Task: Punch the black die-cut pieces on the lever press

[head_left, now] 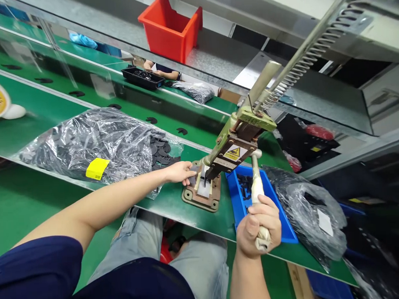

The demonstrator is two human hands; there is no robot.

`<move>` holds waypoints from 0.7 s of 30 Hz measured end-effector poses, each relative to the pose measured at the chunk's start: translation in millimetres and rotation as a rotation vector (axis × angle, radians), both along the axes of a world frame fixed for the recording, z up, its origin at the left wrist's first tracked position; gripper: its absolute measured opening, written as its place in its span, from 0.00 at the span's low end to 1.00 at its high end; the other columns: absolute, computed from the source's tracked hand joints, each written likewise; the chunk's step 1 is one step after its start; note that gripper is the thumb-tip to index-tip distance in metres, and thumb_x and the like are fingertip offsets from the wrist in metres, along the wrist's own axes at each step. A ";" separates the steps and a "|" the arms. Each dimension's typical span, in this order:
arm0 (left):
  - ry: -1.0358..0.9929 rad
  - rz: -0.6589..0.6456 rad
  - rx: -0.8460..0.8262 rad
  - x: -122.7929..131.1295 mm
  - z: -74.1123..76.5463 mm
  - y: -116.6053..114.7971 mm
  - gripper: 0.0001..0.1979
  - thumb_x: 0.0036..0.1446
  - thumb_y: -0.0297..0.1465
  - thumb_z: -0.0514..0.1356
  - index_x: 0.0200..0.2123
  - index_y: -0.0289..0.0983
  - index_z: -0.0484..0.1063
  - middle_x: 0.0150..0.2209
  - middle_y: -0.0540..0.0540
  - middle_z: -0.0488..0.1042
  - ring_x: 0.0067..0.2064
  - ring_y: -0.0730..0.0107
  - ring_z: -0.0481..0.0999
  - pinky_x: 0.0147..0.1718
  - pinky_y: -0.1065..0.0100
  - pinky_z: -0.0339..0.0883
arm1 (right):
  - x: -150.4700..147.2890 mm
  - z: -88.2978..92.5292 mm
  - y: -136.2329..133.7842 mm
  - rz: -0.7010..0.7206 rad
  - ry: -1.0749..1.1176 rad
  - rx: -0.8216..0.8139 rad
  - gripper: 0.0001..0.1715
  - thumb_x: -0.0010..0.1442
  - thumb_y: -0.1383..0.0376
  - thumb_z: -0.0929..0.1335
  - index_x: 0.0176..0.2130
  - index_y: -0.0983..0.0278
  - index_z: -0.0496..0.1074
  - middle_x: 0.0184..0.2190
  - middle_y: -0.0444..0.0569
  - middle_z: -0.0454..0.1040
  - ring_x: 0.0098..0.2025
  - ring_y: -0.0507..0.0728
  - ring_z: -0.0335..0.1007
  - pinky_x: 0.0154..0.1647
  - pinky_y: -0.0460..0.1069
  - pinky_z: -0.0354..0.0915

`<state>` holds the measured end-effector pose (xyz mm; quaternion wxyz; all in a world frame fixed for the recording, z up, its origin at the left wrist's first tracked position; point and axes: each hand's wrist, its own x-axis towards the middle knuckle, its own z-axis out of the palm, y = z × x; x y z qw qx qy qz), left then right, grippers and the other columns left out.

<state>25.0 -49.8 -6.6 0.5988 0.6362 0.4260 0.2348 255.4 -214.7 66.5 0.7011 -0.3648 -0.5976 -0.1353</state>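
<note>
My right hand (259, 228) is wrapped round the taped lever handle (257, 186) of a green hand press (232, 142). The press has a yellow warning label and stands over a brown base plate (201, 204). Beside the base, my left hand (180, 172) is closed with its fingertips at the left edge of the work spot. Whatever it pinches is too small to make out. A small dark part (205, 180) shows on the light block under the press head. Left of the press lies a clear plastic bag (97, 131) with dark flat pieces (162, 151) spilling from its mouth.
A blue tray (283, 220) with black parts stands right of the press, beside another plastic bag (320, 224). Behind runs a green conveyor (96, 103) with spaced dark pieces. A red bin (169, 30) sits on the shelf above. Another person's hands (154, 68) show beyond.
</note>
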 end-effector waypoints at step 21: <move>0.169 -0.113 -0.149 31.9 -1.8 32.4 0.13 0.64 0.38 0.69 0.44 0.37 0.71 0.22 0.53 0.76 0.21 0.72 0.79 0.24 0.77 0.74 | -6.8 2.1 6.2 -0.006 0.073 0.057 0.15 0.63 0.60 0.70 0.27 0.60 0.63 0.23 0.40 0.65 0.29 0.53 0.65 0.51 0.65 0.71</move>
